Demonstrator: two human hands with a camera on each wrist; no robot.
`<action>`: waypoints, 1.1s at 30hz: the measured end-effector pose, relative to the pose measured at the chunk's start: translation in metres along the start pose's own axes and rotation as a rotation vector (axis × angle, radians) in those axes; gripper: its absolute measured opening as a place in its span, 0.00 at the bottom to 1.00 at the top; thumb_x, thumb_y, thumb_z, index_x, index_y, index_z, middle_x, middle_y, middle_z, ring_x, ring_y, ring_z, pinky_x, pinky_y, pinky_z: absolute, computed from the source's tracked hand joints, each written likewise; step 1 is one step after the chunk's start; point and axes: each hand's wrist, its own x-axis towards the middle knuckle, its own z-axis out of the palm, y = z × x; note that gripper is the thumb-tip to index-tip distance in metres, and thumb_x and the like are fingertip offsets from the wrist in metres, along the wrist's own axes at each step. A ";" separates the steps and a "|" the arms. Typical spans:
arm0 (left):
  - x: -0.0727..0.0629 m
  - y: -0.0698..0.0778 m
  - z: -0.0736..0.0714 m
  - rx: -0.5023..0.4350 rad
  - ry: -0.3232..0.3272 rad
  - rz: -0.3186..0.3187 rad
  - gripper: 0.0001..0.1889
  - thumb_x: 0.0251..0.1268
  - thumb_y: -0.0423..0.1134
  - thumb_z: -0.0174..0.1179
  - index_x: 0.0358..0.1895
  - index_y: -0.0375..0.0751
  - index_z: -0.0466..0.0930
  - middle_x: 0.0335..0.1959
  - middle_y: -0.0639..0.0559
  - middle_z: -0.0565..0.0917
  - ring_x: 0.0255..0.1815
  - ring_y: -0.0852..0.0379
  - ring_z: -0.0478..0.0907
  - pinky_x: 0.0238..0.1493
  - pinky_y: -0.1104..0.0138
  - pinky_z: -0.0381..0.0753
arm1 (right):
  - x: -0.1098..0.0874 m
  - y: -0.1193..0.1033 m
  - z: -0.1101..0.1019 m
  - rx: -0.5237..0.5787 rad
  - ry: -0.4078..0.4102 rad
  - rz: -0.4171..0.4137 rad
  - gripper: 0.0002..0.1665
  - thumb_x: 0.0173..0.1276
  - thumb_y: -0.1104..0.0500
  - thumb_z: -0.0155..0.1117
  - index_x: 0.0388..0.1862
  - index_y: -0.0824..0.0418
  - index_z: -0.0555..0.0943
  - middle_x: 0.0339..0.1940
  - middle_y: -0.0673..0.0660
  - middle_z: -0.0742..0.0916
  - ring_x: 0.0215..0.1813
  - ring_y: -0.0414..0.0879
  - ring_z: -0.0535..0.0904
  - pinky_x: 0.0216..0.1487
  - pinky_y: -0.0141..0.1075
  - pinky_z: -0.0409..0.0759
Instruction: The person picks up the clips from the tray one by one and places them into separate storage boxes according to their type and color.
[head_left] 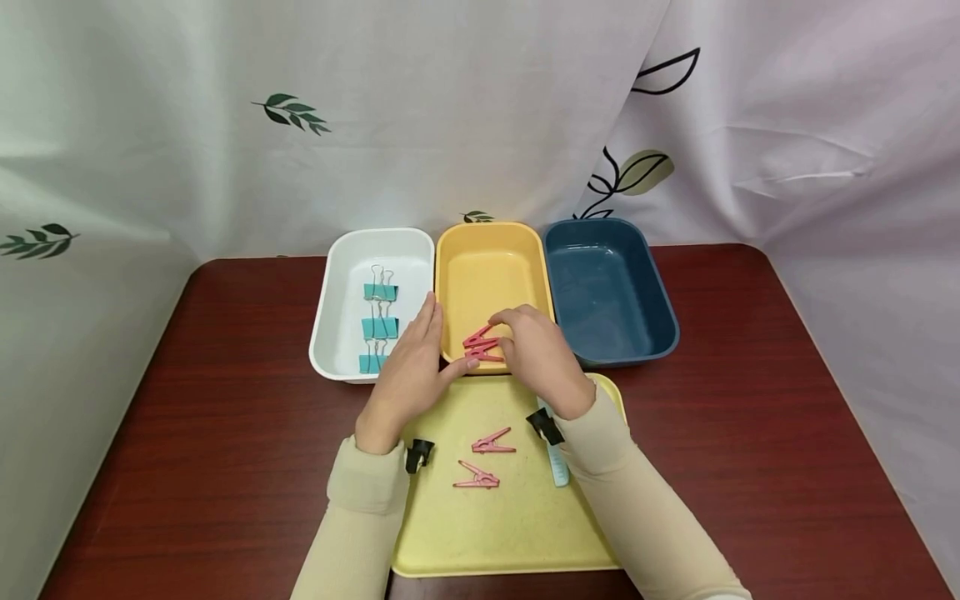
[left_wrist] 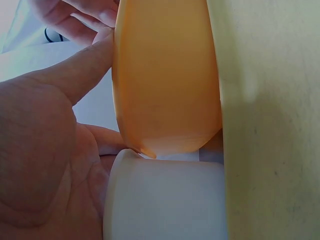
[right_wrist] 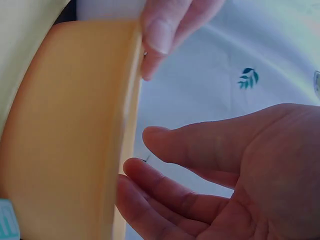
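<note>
Two pink clothespins (head_left: 483, 353) lie in the front part of the yellow bin (head_left: 495, 250). My right hand (head_left: 543, 354) is over that bin's front right side, its bent fingers beside the clothespins. In the right wrist view, a gap separates the thumb (right_wrist: 185, 142) from the fingers, and no item shows between them. My left hand (head_left: 412, 371) rests at the bin's front left corner. Its thumb touches the front rim, while its straight fingers lie along the border with the white bin (head_left: 321, 333). Two more pink clothespins (head_left: 492, 442) lie on the yellow-green tray (head_left: 510, 533).
Several teal binder clips (head_left: 380, 327) stand in a column inside the white bin. To the right is a dark blue bin (head_left: 607, 287). A long light-blue item (head_left: 558, 467) lies on the tray, partly under the right wrist. A patterned curtain (head_left: 465, 108) hangs behind the table.
</note>
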 end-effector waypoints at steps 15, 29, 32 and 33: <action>-0.001 0.001 -0.001 -0.003 0.017 0.018 0.51 0.69 0.59 0.61 0.78 0.26 0.46 0.81 0.36 0.42 0.80 0.44 0.42 0.76 0.53 0.47 | -0.025 -0.004 -0.014 0.035 0.021 -0.056 0.18 0.66 0.65 0.71 0.56 0.63 0.84 0.52 0.61 0.85 0.53 0.55 0.81 0.54 0.49 0.80; -0.002 0.000 0.000 -0.006 0.001 0.001 0.50 0.69 0.59 0.60 0.78 0.26 0.45 0.81 0.38 0.40 0.80 0.45 0.41 0.76 0.52 0.47 | -0.040 -0.015 -0.019 0.025 -0.110 -0.156 0.22 0.63 0.60 0.75 0.56 0.61 0.84 0.50 0.58 0.87 0.52 0.52 0.82 0.54 0.47 0.79; -0.003 0.000 -0.001 0.000 -0.002 0.001 0.50 0.70 0.58 0.60 0.78 0.26 0.45 0.81 0.38 0.40 0.80 0.45 0.41 0.76 0.53 0.46 | -0.042 -0.017 -0.020 0.027 -0.162 -0.171 0.23 0.63 0.60 0.75 0.58 0.60 0.84 0.50 0.56 0.87 0.52 0.51 0.82 0.55 0.46 0.79; -0.003 0.000 -0.001 -0.001 -0.001 0.002 0.50 0.70 0.57 0.60 0.78 0.26 0.45 0.81 0.38 0.40 0.80 0.45 0.41 0.76 0.53 0.46 | -0.043 -0.018 -0.019 0.023 -0.191 -0.178 0.24 0.63 0.60 0.75 0.58 0.60 0.84 0.51 0.56 0.87 0.53 0.51 0.81 0.55 0.45 0.78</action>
